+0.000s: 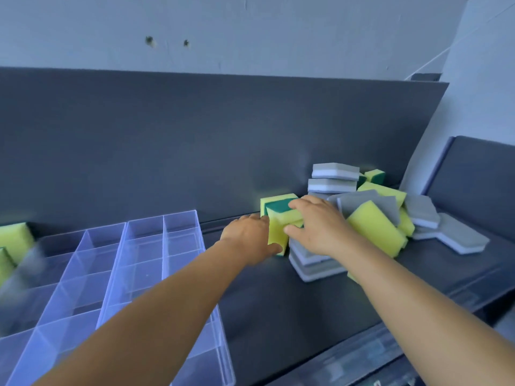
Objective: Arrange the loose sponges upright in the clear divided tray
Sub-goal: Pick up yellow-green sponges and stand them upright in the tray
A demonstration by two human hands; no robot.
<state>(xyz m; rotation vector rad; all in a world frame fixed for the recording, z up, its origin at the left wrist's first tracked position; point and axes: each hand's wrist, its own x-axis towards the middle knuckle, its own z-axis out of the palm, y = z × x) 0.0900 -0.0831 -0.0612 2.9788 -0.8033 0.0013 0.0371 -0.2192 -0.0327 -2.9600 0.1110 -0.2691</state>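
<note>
A clear divided tray lies at the left, most of its visible cells bare. A heap of loose sponges, yellow-green and grey-white ones, is piled at the right against the dark back panel. At the heap's left end, two yellow-green sponges stand upright together. My left hand presses on their left side and my right hand grips them from the right and top, so both hands hold the pair. A stack of grey sponges lies under my right hand.
More yellow-green sponges show blurred at the tray's far left edge. A dark upright back panel runs behind the dark work surface. A second dark panel stands at the right. The surface's front edge runs diagonally at lower right.
</note>
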